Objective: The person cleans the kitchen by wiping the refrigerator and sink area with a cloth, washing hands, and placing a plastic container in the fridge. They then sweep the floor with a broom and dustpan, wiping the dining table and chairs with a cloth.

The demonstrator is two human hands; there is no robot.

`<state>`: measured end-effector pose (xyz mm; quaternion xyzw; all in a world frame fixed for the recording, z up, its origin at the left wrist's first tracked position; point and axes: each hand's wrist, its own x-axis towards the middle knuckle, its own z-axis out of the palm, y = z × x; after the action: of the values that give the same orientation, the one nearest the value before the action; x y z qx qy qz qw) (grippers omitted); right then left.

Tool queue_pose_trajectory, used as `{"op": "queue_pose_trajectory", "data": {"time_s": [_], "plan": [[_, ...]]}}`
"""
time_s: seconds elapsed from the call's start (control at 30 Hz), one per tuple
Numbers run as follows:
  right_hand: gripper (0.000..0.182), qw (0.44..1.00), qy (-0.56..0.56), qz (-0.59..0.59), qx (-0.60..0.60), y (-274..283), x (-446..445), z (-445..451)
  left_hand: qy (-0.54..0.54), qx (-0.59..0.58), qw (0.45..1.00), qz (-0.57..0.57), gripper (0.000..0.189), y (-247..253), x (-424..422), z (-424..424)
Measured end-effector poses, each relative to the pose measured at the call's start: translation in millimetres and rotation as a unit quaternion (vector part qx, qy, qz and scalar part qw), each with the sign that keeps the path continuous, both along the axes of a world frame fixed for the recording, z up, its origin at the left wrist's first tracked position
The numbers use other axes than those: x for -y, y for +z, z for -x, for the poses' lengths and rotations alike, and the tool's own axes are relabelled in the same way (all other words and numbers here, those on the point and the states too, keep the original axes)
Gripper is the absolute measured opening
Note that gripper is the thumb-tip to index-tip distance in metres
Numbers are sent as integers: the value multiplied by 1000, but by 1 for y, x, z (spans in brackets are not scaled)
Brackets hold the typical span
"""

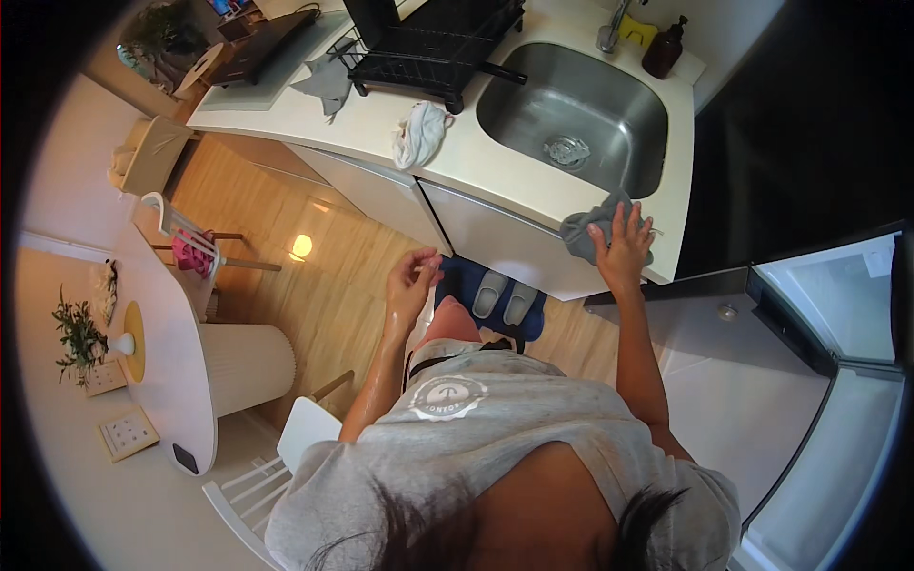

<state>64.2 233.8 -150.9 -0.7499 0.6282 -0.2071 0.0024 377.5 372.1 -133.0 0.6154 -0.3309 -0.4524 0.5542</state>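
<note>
My right hand (623,246) lies spread over a crumpled grey cloth (582,232), holding it against the counter's front edge at the sink's near right corner. Part of the cloth is hidden under the palm and fingers. My left hand (414,277) hovers in front of the lower cabinets, its fingers loosely curled and nothing visible in it. The left forearm looks wet. Behind the cloth, the stainless steel sink (514,107) has a clear, shiny clump over its drain (568,151). On the counter (493,175), left of the sink, lies a bunched white cloth (420,135).
A black dish rack (428,53) and another grey cloth (328,82) occupy the counter. A brown pump bottle (664,48) stands behind the sink. To my right, a refrigerator door (821,457) hangs open. Slippers (490,294) rest on a blue mat (532,325); a white table (171,342) stands left.
</note>
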Motion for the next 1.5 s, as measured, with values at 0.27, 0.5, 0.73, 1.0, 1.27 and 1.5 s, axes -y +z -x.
{"op": "queue_pose_trajectory", "data": {"time_s": [0.27,0.5,0.73,1.0,1.27,1.5], "plan": [[77,998,61,-29,-5,22,26,-103,11,603,763,232,35,46,143,-49],[76,997,43,-67,-17,23,59,-168,-75,646,754,88,46,29,220,-58],[34,965,55,-101,237,21,114,-192,-197,349,892,208,45,33,234,-77],[49,903,-373,180,117,108,46,-46,-385,38,919,75,35,89,214,-74],[82,860,-479,-178,15,19,87,-8,-341,242,883,213,41,94,230,-67],[63,926,-350,-122,-65,16,276,44,-256,552,778,159,44,53,234,-66]]}}
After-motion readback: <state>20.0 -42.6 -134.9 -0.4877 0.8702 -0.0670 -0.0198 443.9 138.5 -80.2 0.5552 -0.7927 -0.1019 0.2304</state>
